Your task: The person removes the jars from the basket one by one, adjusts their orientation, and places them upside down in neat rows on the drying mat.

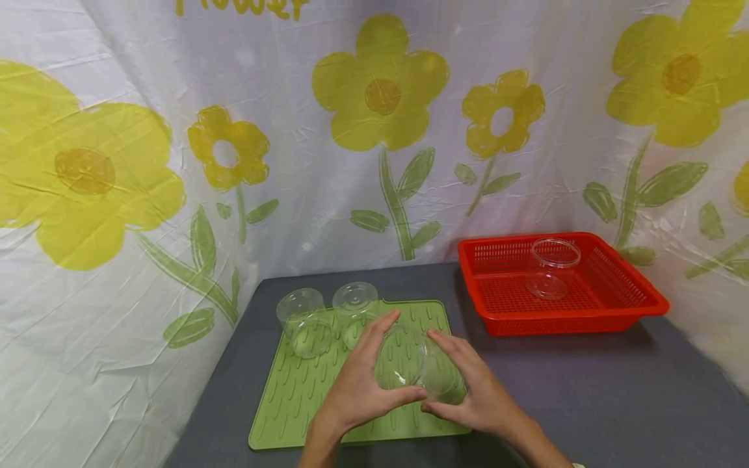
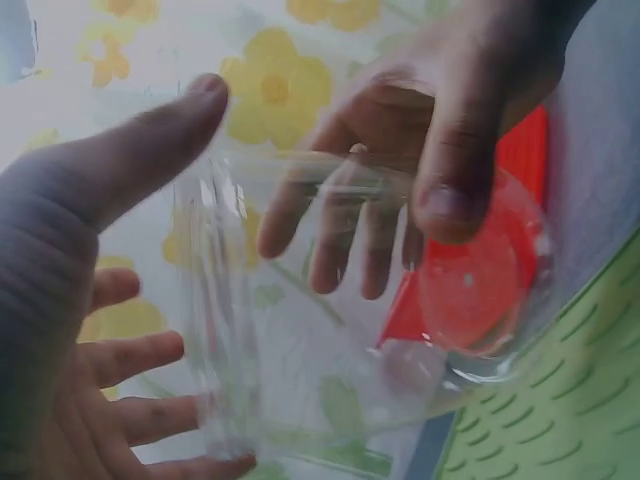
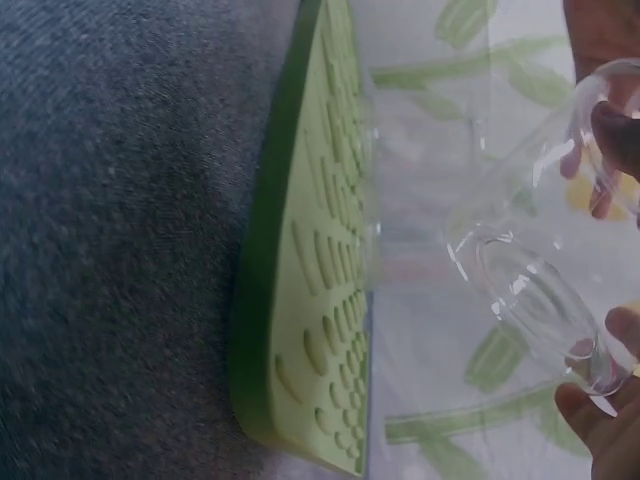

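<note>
Between both hands a clear plastic cup [image 1: 402, 361] is held on its side above the green drying mat [image 1: 277, 409]. My left hand [image 1: 364, 390] grips it around the wide rim end, thumb on the near side and fingers on the far side. At the other end, my right hand [image 1: 476, 390] holds the cup near its base, thumb and fingers spread around the wall. The left wrist view shows the same cup [image 2: 330, 350] lying across between the two hands. In the right wrist view its ringed base [image 3: 535, 290] faces the camera.
Two more clear cups stand side by side at the mat's back left, one [image 1: 301, 318] left of the other [image 1: 355, 312]. A red plastic basket [image 1: 562, 322] sits at the back right of the grey table [image 1: 562, 403], with another clear cup [image 1: 552, 263] inside. A flowered curtain [image 1: 292, 214] hangs behind.
</note>
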`<state>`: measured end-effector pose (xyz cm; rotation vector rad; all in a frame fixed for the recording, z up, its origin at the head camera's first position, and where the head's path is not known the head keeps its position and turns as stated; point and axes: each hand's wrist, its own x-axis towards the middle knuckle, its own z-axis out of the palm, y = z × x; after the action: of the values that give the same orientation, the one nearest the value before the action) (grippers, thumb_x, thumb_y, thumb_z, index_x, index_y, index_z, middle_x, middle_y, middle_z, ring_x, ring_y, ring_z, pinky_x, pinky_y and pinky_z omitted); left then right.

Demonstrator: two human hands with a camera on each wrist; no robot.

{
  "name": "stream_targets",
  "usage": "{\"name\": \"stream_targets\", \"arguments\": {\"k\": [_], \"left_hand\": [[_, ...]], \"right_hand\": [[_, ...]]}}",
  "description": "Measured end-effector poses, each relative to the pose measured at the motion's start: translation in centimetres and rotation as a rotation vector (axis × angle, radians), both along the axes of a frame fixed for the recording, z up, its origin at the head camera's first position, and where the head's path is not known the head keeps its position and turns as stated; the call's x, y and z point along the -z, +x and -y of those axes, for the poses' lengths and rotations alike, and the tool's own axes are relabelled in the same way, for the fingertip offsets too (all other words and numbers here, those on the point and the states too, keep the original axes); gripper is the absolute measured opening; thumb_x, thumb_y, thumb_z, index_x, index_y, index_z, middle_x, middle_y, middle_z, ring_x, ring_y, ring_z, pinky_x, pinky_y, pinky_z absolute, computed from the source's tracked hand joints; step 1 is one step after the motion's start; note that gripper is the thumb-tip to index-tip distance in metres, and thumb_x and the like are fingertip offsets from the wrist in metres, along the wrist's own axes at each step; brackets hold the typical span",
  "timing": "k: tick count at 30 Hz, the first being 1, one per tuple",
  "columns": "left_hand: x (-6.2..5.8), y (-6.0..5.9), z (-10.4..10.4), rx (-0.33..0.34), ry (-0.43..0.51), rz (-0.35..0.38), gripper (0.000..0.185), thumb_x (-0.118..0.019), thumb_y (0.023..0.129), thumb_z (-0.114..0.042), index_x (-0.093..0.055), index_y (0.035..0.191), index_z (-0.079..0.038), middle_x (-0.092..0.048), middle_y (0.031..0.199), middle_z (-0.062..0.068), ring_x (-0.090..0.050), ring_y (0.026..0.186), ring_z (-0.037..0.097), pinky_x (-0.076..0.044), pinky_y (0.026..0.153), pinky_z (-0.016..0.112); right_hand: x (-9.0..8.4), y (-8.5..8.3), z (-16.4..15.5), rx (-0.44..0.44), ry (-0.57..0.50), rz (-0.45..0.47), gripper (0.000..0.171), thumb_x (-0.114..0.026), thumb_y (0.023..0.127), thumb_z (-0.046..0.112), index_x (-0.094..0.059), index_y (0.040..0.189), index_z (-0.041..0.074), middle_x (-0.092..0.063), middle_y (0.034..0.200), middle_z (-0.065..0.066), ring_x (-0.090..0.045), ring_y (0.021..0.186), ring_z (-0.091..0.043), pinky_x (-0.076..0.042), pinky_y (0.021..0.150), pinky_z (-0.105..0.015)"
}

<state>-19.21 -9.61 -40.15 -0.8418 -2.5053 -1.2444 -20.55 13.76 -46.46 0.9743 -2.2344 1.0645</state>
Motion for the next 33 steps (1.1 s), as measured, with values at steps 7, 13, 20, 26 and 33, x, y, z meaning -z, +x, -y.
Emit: {"name": "stream_targets", "arguments": {"k": [7,13,20,26,33], "left_hand": [[-0.7,0.4,-0.2,-0.024,-0.105,-0.005,0.091,-0.086,0.077,-0.052,-0.04,0.154,-0.037,-0.045,0.157,-0.009,-0.044,0.146,0.02,-0.046,0.112,0.053],[-0.6,0.5,-0.1,-0.027,-0.109,-0.016,0.08,-0.084,0.079,-0.051,-0.049,0.148,-0.03,-0.051,0.152,-0.009,-0.048,0.143,0.017,-0.049,0.11,0.048],[0.3,0.4,0.4,-0.007,0.011,0.067,0.074,-0.083,0.084,-0.046,-0.046,0.148,-0.037,-0.051,0.149,-0.013,-0.053,0.134,0.014,-0.056,0.096,0.036],[1.1,0.4,0.8,0.01,0.15,0.103,0.07,-0.081,0.087,-0.028,-0.045,0.148,-0.036,-0.051,0.149,-0.01,-0.054,0.134,0.023,-0.056,0.098,0.039],[1.7,0.3,1.0,0.043,0.268,0.067,0.067,-0.074,0.091,-0.018,-0.044,0.15,-0.029,-0.053,0.147,0.001,-0.057,0.132,0.026,-0.058,0.096,0.038]], "right_hand": [[0.2,0.1,0.1,0.01,0.037,-0.051,0.106,-0.095,0.07,0.04,-0.04,0.156,0.011,-0.049,0.154,-0.002,-0.048,0.138,-0.019,-0.052,0.102,-0.05],[0.0,0.4,0.0,0.013,0.044,-0.031,0.109,-0.096,0.068,0.041,-0.04,0.157,0.012,-0.049,0.154,-0.001,-0.048,0.138,-0.018,-0.051,0.1,-0.054],[0.0,0.6,-0.4,-0.006,-0.013,0.02,0.116,-0.1,0.062,0.03,-0.037,0.158,0.01,-0.049,0.153,-0.002,-0.044,0.139,-0.015,-0.05,0.105,-0.045],[0.2,0.3,-1.1,-0.131,-0.235,0.17,0.114,-0.095,0.067,0.01,-0.03,0.16,0.005,-0.043,0.159,-0.008,-0.044,0.143,-0.011,-0.039,0.114,-0.021],[0.3,-0.2,-1.7,-0.416,-0.498,0.385,0.091,-0.073,0.088,0.002,-0.019,0.161,0.002,-0.037,0.162,-0.011,-0.043,0.146,-0.015,-0.038,0.116,-0.02]]}}
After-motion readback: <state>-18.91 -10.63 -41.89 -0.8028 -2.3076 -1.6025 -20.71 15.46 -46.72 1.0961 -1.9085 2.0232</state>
